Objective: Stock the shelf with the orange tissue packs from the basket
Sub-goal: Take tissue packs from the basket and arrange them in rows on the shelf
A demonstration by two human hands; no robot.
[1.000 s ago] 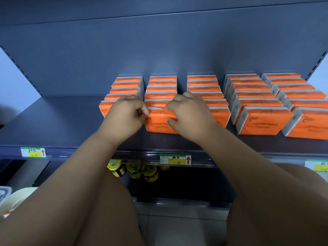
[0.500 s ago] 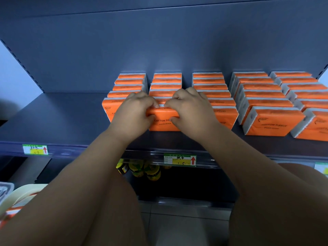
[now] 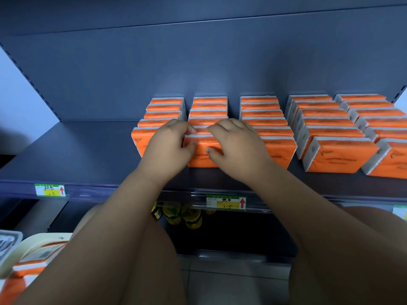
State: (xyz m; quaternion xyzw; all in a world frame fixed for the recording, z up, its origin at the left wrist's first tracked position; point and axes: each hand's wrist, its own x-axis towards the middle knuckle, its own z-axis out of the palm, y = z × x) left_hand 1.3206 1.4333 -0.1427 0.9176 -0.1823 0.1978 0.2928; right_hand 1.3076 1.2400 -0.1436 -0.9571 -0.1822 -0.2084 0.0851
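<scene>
Grey shelf [image 3: 88, 150] — left grip [image 3: 169, 146], right grip [image 3: 237, 146] clasp front pack [image 3: 202, 160].

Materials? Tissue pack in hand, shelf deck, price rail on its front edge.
By look: front tissue pack: thin plastic film wrap, likely; printed orange, faint sheen, white band along the top edge. shelf deck: painted sheet metal, probably; flat matte grey-blue. price rail: translucent plastic strip, seemingly; glossy glare over paper labels.
</scene>
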